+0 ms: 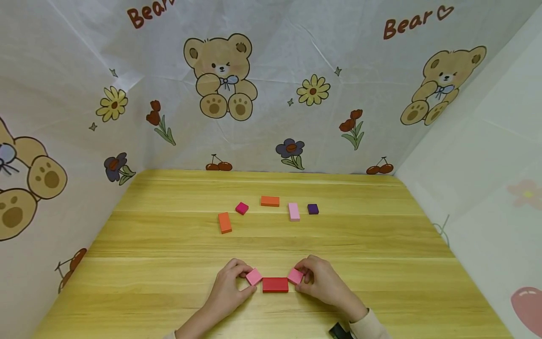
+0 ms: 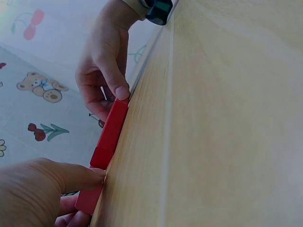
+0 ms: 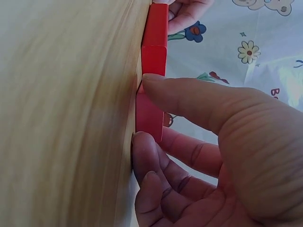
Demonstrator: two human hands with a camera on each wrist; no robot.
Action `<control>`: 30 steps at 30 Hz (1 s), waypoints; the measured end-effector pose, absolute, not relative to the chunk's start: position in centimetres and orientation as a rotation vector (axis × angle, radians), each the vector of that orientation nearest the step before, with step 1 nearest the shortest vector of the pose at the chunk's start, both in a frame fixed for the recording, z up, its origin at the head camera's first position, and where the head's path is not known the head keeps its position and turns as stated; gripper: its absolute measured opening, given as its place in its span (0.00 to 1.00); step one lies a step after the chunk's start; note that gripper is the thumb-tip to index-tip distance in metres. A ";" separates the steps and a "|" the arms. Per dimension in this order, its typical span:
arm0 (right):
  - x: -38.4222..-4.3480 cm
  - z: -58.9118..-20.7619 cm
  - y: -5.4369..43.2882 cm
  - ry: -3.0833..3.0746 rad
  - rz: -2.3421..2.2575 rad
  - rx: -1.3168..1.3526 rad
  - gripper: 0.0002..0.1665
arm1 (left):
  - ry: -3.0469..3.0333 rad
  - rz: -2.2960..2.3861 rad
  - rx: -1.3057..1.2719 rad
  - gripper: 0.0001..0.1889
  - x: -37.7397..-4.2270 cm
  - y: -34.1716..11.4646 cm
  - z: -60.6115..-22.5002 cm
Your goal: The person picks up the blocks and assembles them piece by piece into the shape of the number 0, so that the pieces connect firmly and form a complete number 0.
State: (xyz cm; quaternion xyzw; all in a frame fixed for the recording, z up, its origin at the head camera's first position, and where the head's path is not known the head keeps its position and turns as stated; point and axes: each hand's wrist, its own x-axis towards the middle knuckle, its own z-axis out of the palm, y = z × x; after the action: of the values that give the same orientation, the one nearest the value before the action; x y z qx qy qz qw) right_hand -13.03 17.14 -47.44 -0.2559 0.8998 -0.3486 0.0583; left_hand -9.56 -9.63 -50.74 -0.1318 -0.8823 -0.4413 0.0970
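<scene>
A red rectangular block (image 1: 275,285) lies lengthwise on the wooden table between both hands. My left hand (image 1: 228,287) pinches a pink square block (image 1: 254,277) between thumb and fingers; the block sits turned at an angle, its corner at the red block's upper left corner. Opposite it, my right hand (image 1: 322,281) pinches another pink square block (image 1: 295,276), also turned, at the red block's upper right corner. In the right wrist view the thumb and fingertips grip the pink block (image 3: 149,116) close beside the red block (image 3: 155,33).
Farther back on the table lie two orange blocks (image 1: 270,201), a magenta square block (image 1: 242,208), a light pink block (image 1: 294,212) and a dark purple block (image 1: 313,209). Cloth printed with bears (image 1: 224,141) hangs behind the table. A black device (image 1: 340,331) sits by the right sleeve.
</scene>
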 end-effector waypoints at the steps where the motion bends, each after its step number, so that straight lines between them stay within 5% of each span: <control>1: -13.0 -47.4 17.1 2.728 -1.053 -0.774 0.18 | -2.612 -1.307 -0.392 0.18 -9.6 -9.6 -50.7; 17: -14.9 -45.1 19.4 2.619 -1.079 -0.737 0.33 | -2.618 -1.320 -0.396 0.18 -9.6 -9.7 -50.8; 30: -23.6 -42.8 18.3 2.794 -1.139 -0.517 0.44 | -2.608 -1.319 -0.400 0.18 -9.6 -9.8 -51.0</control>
State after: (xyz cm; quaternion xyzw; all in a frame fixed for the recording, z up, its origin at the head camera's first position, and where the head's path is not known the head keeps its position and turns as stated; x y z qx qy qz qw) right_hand -23.58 18.29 -42.78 -0.1686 0.9121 -0.3716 0.0401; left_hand -9.60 -9.79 -51.02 -0.1349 -0.8800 -0.4451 0.0958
